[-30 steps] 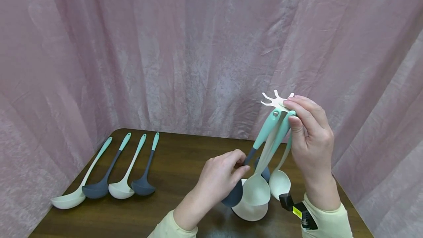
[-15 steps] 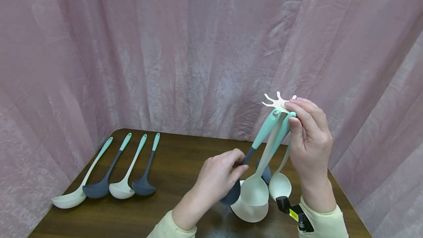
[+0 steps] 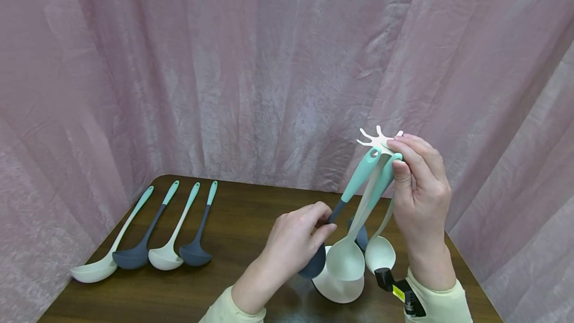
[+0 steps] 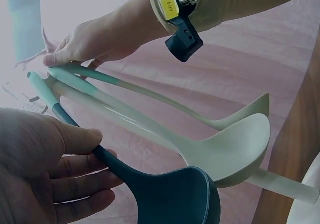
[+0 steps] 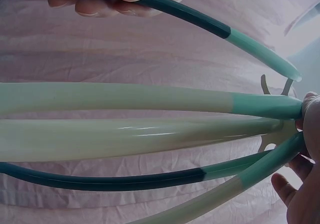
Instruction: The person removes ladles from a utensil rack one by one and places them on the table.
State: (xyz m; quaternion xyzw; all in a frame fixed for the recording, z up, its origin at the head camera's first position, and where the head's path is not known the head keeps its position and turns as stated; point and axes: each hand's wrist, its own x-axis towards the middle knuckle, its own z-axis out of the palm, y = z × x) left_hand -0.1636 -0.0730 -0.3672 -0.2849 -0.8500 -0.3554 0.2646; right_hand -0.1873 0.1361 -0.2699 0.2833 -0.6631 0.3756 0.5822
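Your left hand [image 3: 296,238] pinches a dark ladle [image 3: 315,264] by its stem, at the left of the stand [image 3: 337,290]. Your right hand [image 3: 422,188] grips the stand's top. Four ladles [image 3: 165,258] lie far left.

One rack [image 3: 379,140], white, pronged at the top, with post and round base, its top pinched by the right hand [image 3: 421,183]; one dark ladle [image 3: 337,210], mint handle, tilted, bowl down, stem pinched by the left hand [image 3: 299,238], handle hole at a prong, though whether hooked we cannot tell; one white ladle [image 3: 346,259], mint handle, bowl down before the post; a second white ladle [image 3: 380,253], right of it; a rear dark ladle [image 3: 362,238], which we see partly hidden
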